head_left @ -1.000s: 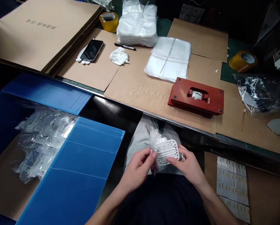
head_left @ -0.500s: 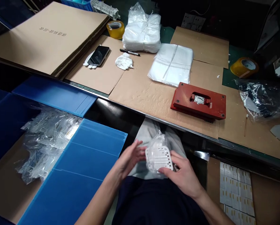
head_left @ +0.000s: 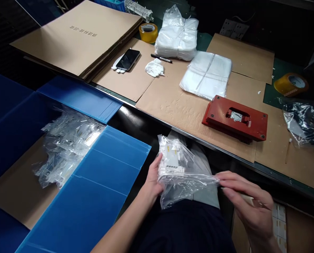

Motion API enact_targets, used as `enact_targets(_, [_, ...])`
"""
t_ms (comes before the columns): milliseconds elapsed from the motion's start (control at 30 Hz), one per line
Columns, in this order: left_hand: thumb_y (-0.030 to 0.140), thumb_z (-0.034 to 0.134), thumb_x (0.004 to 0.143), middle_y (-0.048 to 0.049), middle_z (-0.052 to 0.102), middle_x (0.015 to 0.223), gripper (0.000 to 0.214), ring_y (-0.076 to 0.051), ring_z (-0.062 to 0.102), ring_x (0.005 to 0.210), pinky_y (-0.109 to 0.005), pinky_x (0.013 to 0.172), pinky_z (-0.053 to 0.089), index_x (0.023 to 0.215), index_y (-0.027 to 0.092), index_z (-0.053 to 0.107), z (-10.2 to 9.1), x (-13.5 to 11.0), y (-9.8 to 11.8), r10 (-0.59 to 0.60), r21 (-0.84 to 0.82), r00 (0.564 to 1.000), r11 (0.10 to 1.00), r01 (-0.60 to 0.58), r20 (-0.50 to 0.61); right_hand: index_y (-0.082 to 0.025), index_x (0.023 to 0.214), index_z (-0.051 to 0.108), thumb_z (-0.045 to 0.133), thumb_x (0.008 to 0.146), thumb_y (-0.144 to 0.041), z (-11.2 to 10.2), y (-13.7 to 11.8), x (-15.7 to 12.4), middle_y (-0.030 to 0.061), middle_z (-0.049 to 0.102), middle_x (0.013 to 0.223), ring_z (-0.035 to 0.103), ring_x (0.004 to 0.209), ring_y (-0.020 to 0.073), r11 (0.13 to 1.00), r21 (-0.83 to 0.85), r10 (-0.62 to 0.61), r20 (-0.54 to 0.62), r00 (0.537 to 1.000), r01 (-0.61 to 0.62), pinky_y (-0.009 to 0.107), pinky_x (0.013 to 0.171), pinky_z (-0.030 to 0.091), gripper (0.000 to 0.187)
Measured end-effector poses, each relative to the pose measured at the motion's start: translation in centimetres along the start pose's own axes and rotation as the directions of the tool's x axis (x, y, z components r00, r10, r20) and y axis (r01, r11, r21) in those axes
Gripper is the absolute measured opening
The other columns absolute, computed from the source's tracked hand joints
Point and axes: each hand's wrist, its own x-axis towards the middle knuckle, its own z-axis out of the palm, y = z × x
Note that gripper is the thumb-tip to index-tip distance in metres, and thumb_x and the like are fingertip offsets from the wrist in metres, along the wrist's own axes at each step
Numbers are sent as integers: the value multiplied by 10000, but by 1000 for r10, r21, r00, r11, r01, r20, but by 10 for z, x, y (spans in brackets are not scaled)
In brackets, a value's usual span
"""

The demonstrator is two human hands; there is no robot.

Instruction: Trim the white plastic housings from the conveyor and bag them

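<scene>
A white plastic part (head_left: 172,154) with yellow marks lies inside a clear plastic bag (head_left: 180,191), held above my lap. My left hand (head_left: 154,177) is closed round the left side of the bagged part. Out to the right, my right hand (head_left: 251,200) pinches the bag's loose edge between thumb and fingers, pulling it taut. Something pale and narrow shows within the right palm, but I cannot make out what it is. To the left, several bagged white parts (head_left: 69,140) lie heaped in a blue corrugated box (head_left: 99,168).
The table's metal edge (head_left: 183,131) runs in front of me. On the table are a red fixture (head_left: 241,128), stacks of clear bags (head_left: 208,73), a phone (head_left: 129,59), white gloves (head_left: 154,67), tape rolls (head_left: 291,84) and flat cardboard (head_left: 78,35). Labelled white pieces (head_left: 279,221) sit at lower right.
The part has turned over and tilted upward in its bag. My left hand has closed on it, while my right hand has moved right, drawing out the bag's edge. The view has shifted left.
</scene>
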Motion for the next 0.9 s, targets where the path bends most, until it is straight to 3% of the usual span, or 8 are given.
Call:
enact_targets(133, [216,759,673,-165,746,1115,730,-379,706,1035,-529,945,533,1357,112,528,1,-8,-1,125,3,992,992,-125,34,-238,980,782,646,922,-370,5,17,12,135,763,1020,690,671,223,932,241,318,-196,928,-269,282,425,419,198])
enact_targets(367, [217,803,585,-137,738,1134,884,-405,673,1104,-533,983,513,1408,175,482,4,-23,1,395,27,914,917,-398,93,-254,1309,630,704,836,-600,91,37,0,112,732,1179,572,490,93,528,336,672,397,626,-780,203,387,371,591])
enact_targets(500, [296,795,686,-160,593,1415,943,-423,521,1332,-519,1094,436,1512,218,347,-10,-32,13,547,184,825,804,-565,144,-272,1317,606,815,752,-489,117,31,5,79,753,1097,609,520,130,494,373,650,442,618,-785,245,443,470,641])
enact_targets(567, [320,751,791,-119,353,1624,956,-386,338,1479,-500,1176,349,1577,293,208,-20,-45,30,731,409,668,572,-711,139,-256,1315,613,821,739,-490,122,23,20,88,756,1095,704,682,210,562,343,620,428,657,-753,307,571,563,656])
enact_targets(667, [209,770,810,-47,211,1689,1029,-340,155,1554,-513,1258,152,1593,400,130,-30,-77,66,908,738,213,-139,-661,361,-210,1287,639,809,738,-514,133,11,45,111,750,1147,731,948,291,721,232,531,420,736,-653,369,803,597,649])
enact_targets(700, [161,773,802,-49,293,1661,1012,-336,195,1545,-517,1264,114,1585,409,182,-29,-90,78,833,742,152,-371,-559,532,-199,1278,647,808,731,-521,138,8,52,119,748,1162,721,1010,310,772,173,503,422,754,-612,382,856,590,655])
enact_targets(767, [104,669,869,-39,501,1542,791,-297,389,1471,-477,1268,131,1535,394,359,-23,-114,100,516,600,309,-660,-451,799,-195,1263,667,819,706,-523,150,2,64,126,740,1197,695,1104,335,850,34,462,433,774,-526,393,924,576,664])
enact_targets(900, [119,408,979,-148,586,1435,573,-277,486,1397,-479,1249,216,1546,185,355,-18,-134,138,146,341,597,-912,-227,789,-238,1326,647,810,717,-521,171,0,86,111,672,1349,626,1253,317,907,-136,404,547,733,-398,347,1003,546,690])
